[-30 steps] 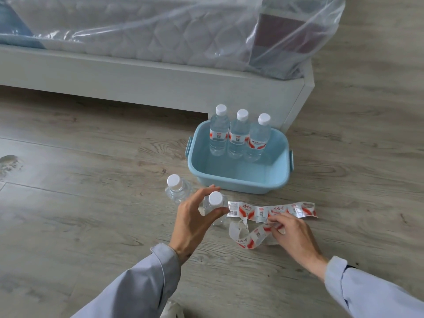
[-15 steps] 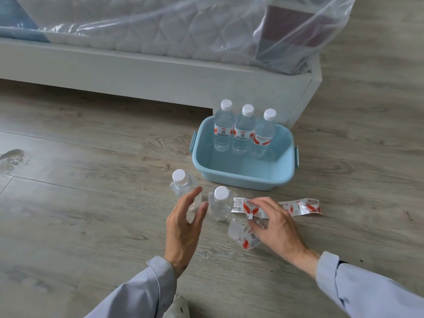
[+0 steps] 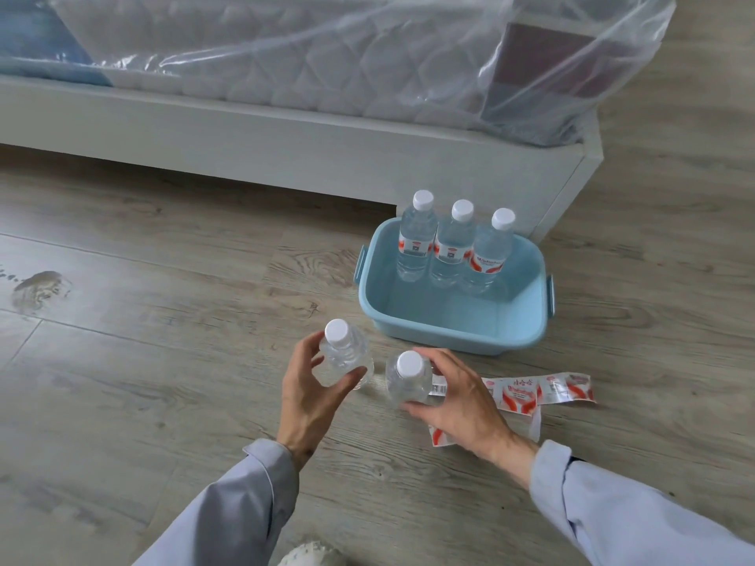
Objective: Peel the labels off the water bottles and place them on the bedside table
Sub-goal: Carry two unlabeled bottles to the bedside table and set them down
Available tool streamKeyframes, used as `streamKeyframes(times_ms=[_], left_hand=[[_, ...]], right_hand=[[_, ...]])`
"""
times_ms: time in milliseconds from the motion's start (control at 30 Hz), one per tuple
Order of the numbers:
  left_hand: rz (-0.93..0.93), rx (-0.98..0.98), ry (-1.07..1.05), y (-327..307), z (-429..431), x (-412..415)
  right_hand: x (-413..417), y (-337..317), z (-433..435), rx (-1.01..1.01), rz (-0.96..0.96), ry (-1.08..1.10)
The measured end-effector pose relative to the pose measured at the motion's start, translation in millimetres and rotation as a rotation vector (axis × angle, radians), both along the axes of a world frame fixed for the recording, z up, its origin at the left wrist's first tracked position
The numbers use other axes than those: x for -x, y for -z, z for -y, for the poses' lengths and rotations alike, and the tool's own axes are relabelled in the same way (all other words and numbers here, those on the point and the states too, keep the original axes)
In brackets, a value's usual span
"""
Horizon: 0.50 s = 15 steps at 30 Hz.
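Observation:
Two clear water bottles without labels stand on the wooden floor in front of me. My left hand (image 3: 312,392) wraps around the left bare bottle (image 3: 344,353). The right bare bottle (image 3: 408,381) is gripped by my right hand (image 3: 457,396). Peeled red-and-white labels (image 3: 543,392) lie flat on the floor to the right, partly under my right hand. Three labelled bottles (image 3: 451,249) with white caps stand upright along the back wall of a light blue tub (image 3: 445,324).
A white bed frame (image 3: 286,149) with a plastic-wrapped mattress (image 3: 327,55) runs across the back, its corner just behind the tub. A dark smudge (image 3: 39,285) marks the floor at far left. No bedside table is in view.
My left hand let go of the right bottle and took the left one. My right hand left the labels on the floor and closed on the right bottle.

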<state>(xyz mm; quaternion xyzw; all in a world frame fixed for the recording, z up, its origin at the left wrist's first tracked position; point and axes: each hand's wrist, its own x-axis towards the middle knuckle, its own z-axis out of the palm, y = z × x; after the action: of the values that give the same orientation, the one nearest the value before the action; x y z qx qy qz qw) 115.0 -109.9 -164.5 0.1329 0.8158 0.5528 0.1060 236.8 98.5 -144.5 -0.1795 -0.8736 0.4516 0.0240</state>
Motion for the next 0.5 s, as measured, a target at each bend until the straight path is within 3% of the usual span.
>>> streamKeyframes(times_ms=[300,500], left_hand=[[-0.052,0.021,-0.035,-20,3,10],[-0.035,0.07,0.035,-157,-6,10]], right_hand=[[15,-17,1,0.099,0.002,0.102],[20,-148,-32,0.246,-0.014,0.148]])
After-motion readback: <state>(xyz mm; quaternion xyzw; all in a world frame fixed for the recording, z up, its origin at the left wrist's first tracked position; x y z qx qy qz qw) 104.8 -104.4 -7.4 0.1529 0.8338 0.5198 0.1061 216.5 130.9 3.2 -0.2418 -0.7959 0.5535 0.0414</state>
